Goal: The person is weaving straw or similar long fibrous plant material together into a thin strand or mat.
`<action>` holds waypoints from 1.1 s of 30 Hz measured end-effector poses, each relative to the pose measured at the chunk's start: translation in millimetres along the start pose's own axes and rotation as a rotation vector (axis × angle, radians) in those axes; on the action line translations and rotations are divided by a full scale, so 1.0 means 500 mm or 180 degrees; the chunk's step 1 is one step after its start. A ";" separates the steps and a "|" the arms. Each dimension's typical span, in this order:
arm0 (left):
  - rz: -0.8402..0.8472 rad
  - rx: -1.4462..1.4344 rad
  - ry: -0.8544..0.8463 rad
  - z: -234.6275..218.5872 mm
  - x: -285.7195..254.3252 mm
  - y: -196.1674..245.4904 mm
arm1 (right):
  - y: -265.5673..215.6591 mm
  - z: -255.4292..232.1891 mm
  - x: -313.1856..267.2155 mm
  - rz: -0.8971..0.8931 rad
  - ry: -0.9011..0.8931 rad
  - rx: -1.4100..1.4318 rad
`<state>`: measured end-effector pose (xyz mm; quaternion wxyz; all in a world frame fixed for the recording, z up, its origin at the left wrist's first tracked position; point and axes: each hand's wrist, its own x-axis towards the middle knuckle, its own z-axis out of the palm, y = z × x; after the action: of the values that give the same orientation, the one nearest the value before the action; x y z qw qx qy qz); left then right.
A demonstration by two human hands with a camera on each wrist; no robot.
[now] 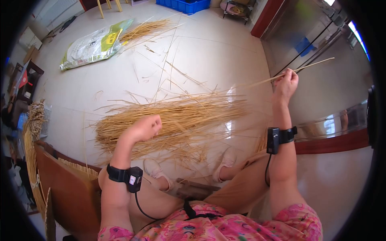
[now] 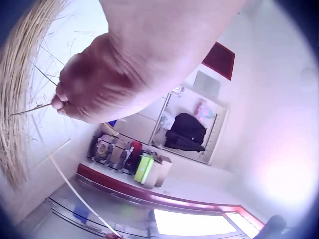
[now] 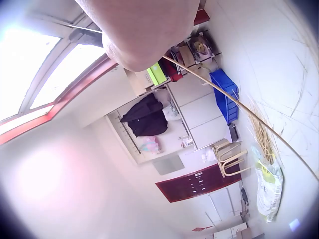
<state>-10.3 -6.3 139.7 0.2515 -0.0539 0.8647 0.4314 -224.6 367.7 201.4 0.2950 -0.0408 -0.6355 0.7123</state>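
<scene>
My right hand (image 1: 286, 85) is raised at the right and pinches a long, thin straw stalk (image 1: 317, 62). The stalk slants across the right wrist view, where my arm hides most of that hand. In the head view my left hand (image 1: 145, 127) is over the near left part of a big straw pile (image 1: 177, 116), its fingers curled. Seen from the left wrist, a short brown bit of straw (image 2: 32, 109) ends right at those fingertips; I cannot tell whether they hold it. The pile's stalks lie roughly side by side on the floor.
Beyond the pile, a white and green sack (image 1: 90, 48) lies with more straw (image 1: 148, 29) at its mouth. Loose stalks are scattered on the tiles. A blue crate (image 1: 183, 5) stands at the back, a shiny metal cabinet (image 1: 321, 76) at right, a brown wooden chair (image 1: 68, 180) at left.
</scene>
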 end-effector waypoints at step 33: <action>-0.0005 -0.3045 0.1007 0.043 0.045 0.078 | 0.003 0.122 -0.311 0.2490 -0.3468 -0.0129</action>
<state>-33.4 37.1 146.1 0.0648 -0.2285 0.5976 0.7658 -123.8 240.8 162.4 -0.3487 0.0918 -0.6453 0.6735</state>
